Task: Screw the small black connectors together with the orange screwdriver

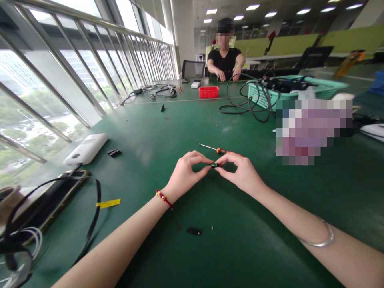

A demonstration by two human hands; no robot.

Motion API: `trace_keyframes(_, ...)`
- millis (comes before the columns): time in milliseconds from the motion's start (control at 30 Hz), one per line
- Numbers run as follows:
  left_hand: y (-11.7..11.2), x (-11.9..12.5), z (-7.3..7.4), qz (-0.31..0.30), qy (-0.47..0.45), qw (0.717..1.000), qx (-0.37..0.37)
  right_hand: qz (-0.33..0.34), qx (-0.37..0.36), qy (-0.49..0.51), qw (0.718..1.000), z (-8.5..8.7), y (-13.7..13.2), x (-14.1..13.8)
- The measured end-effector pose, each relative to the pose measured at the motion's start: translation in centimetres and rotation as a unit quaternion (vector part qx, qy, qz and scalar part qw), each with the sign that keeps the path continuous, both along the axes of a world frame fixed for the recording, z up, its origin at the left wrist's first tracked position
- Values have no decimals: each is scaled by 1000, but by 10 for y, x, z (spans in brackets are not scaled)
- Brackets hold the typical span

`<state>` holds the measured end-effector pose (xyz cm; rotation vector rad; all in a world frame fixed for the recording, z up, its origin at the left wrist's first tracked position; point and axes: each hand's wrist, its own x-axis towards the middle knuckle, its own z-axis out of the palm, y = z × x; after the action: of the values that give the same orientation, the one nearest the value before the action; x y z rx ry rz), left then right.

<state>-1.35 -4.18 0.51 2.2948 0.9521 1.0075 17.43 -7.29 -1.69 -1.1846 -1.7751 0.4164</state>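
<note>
My left hand (187,172) and right hand (240,170) meet near frame centre, thumb and fingertips of each closed in narrow pinch on small black-and-green piece (214,165). Piece sits directly between them, long axis running roughly left-right across frame; neither hand clearly nearer. Screwdriver (220,151) lies just beyond, handle partly behind right hand. Black part (194,231), tiny metal bit (213,228) lie apart, lower centre of frame, on green table (144,132).

Small dark piece (214,165) with a green face, perhaps a circuit board, roughly level between the hands (187,170).
</note>
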Motion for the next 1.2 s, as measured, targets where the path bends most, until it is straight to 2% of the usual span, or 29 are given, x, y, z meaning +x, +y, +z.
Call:
trace_keyframes(367, 0, -1, -1, -10, -33, 998, -60, 25, -57, 58, 996, -3, 4, 1)
trace_keyframes(600, -1, 0, -4, 5, -54, 995, -79, 24, -77, 81, 993, -2, 2, -2)
trace_keyframes(867, 0, -4, -6, 5, -24, 998, -49, 33, -97, 102, 989, -7, 3, -4)
trace_keyframes(1067, 4, -8, -8, -22, 21, 999, -11, 28, -102, 107, 989, -8, 3, -4)
trace_keyframes(1200, 5, -8, -9, -28, 45, 998, -18, 20, -74, 52, 996, -9, 2, -5)
